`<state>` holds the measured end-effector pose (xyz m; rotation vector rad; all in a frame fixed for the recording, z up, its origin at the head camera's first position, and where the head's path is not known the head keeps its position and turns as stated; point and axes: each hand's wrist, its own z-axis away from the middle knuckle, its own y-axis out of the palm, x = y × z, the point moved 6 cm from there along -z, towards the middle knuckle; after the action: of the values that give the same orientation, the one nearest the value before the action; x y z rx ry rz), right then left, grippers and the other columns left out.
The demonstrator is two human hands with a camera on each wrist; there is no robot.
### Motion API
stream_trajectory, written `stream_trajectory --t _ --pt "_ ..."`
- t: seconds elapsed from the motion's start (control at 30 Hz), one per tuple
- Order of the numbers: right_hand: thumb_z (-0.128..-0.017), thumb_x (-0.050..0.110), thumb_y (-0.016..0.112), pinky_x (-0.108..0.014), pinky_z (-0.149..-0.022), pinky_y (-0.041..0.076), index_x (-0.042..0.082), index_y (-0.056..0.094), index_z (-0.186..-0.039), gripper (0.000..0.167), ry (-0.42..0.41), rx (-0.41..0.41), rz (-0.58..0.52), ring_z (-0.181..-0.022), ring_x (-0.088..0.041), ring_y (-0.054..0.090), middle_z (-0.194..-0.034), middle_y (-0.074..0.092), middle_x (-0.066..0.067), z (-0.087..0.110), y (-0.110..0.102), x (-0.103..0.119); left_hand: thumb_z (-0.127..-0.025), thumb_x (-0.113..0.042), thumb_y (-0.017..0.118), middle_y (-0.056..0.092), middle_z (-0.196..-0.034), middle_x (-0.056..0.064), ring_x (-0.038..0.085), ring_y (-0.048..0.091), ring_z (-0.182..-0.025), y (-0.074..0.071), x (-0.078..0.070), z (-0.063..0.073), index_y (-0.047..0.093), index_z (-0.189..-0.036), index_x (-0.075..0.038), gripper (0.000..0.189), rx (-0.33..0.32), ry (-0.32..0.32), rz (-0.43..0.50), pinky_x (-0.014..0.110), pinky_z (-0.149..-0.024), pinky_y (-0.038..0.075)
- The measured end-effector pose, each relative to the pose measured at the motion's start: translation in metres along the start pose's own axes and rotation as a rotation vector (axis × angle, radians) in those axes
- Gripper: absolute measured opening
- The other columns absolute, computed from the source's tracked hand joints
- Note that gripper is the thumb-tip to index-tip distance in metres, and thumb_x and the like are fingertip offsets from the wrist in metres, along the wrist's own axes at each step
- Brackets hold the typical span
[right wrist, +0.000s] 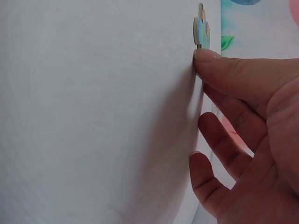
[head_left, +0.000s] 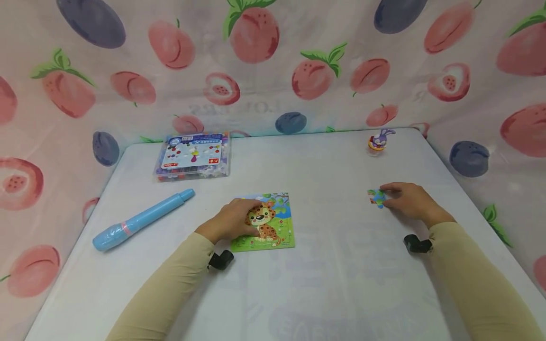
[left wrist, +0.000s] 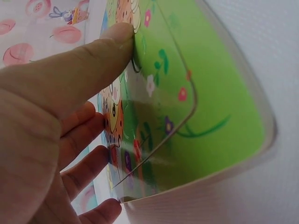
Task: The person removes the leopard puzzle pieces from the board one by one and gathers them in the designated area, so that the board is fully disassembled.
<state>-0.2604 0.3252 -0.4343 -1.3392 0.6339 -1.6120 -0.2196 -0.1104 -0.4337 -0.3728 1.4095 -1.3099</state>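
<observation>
My left hand (head_left: pixel 233 219) rests on a square jigsaw puzzle (head_left: pixel 281 225) with a cartoon leopard on green grass under leaves. In the left wrist view, thumb and fingertips touch the printed face of the puzzle board (left wrist: pixel 224 102), spread apart; part of the leopard is hidden behind the hand. Over on the right, my right hand (head_left: pixel 411 201) pinches a small jigsaw piece (head_left: pixel 375 197) in blue, green and brown between thumb and index finger. The right wrist view shows that piece (right wrist: pixel 202 30) edge-on close to the white tabletop, with the other fingers loosely bent.
A clear box of coloured parts (head_left: pixel 194 156) lies at the back left. In front of it is a light-blue wand-like tube (head_left: pixel 145 219). Near the back right edge stands a small purple rabbit figure (head_left: pixel 378 140). Fruit-print cloth (head_left: pixel 256 99) hangs behind the white table (head_left: pixel 324 284).
</observation>
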Motion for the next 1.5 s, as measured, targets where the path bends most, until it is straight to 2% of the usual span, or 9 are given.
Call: stream_trajectory --t 0.23,0.47,0.67,0.77,0.83,0.9,1.07,1.5 --pt "-0.094 0.024 0.067 -0.069 -0.108 0.025 0.0 0.053 -0.141 0.055 -0.004 0.003 -0.006 -0.134 -0.055 0.032 -0.143 0.044 -0.034 -0.002 0.0 0.0 -0.084 -0.03 0.084 0.051 -0.144 0.011 0.033 0.04 -0.135 0.001 0.002 0.001 0.047 -0.15 -0.011 0.078 -0.002 -0.029 0.042 0.053 -0.11 0.034" --pt "-0.098 0.026 0.062 -0.068 -0.102 0.035 0.001 0.044 -0.148 0.058 0.025 -0.04 -0.033 -0.128 -0.053 0.039 -0.138 0.046 -0.034 0.001 -0.004 0.011 -0.084 -0.024 0.084 0.049 -0.146 0.016 0.035 0.041 -0.136 0.0 0.001 0.002 0.046 -0.147 -0.001 0.077 -0.012 0.011 0.073 0.047 -0.112 0.035" --pt "-0.098 0.029 0.064 -0.062 -0.095 0.043 0.003 0.044 -0.148 0.06 -0.047 -0.063 -0.053 -0.123 -0.048 0.044 -0.136 0.049 -0.032 -0.003 -0.004 0.041 -0.084 -0.025 0.084 0.048 -0.147 0.017 0.035 0.04 -0.139 -0.003 0.01 0.003 0.046 -0.147 0.001 0.078 -0.004 -0.025 0.094 0.046 -0.115 0.032" --pt "-0.097 0.027 0.066 -0.057 -0.091 0.048 0.005 0.046 -0.148 0.06 -0.075 -0.069 -0.061 -0.112 -0.043 0.054 -0.136 0.05 -0.03 -0.006 0.0 0.058 -0.084 -0.024 0.084 0.05 -0.145 0.018 0.035 0.041 -0.138 -0.005 0.01 0.005 0.047 -0.145 0.002 0.077 -0.008 -0.034 0.094 0.046 -0.115 0.033" --pt "-0.096 0.025 0.067 -0.057 -0.093 0.048 0.006 0.047 -0.148 0.059 -0.092 -0.067 -0.072 -0.11 -0.041 0.055 -0.136 0.051 -0.028 -0.008 0.003 0.069 -0.084 -0.024 0.084 0.051 -0.143 0.018 0.035 0.041 -0.137 -0.007 0.01 0.006 0.047 -0.145 0.003 0.077 -0.012 -0.042 0.096 0.046 -0.115 0.033" --pt "-0.096 0.024 0.067 -0.058 -0.095 0.047 0.007 0.047 -0.148 0.058 -0.106 -0.059 -0.084 -0.111 -0.041 0.055 -0.136 0.051 -0.027 -0.011 0.007 0.079 -0.083 -0.024 0.085 0.051 -0.143 0.018 0.035 0.042 -0.137 -0.007 0.011 0.007 0.047 -0.145 0.003 0.077 -0.016 -0.05 0.098 0.047 -0.115 0.032" --pt "-0.095 0.023 0.068 -0.061 -0.104 0.04 0.007 0.05 -0.145 0.055 -0.147 -0.039 -0.111 -0.126 -0.042 0.046 -0.136 0.053 -0.025 -0.019 0.02 0.104 -0.084 -0.025 0.084 0.051 -0.144 0.016 0.035 0.041 -0.138 -0.008 0.014 0.008 0.047 -0.146 0.0 0.076 -0.02 -0.074 0.089 0.047 -0.115 0.032" --pt "-0.09 0.018 0.072 -0.053 -0.105 0.041 0.004 0.055 -0.141 0.055 -0.318 0.013 -0.141 -0.125 -0.034 0.05 -0.14 0.056 -0.015 -0.032 0.06 0.172 -0.083 -0.024 0.084 0.053 -0.142 0.018 0.036 0.043 -0.136 -0.011 0.018 0.011 0.051 -0.143 0.0 0.073 -0.044 -0.063 0.083 0.048 -0.114 0.033"
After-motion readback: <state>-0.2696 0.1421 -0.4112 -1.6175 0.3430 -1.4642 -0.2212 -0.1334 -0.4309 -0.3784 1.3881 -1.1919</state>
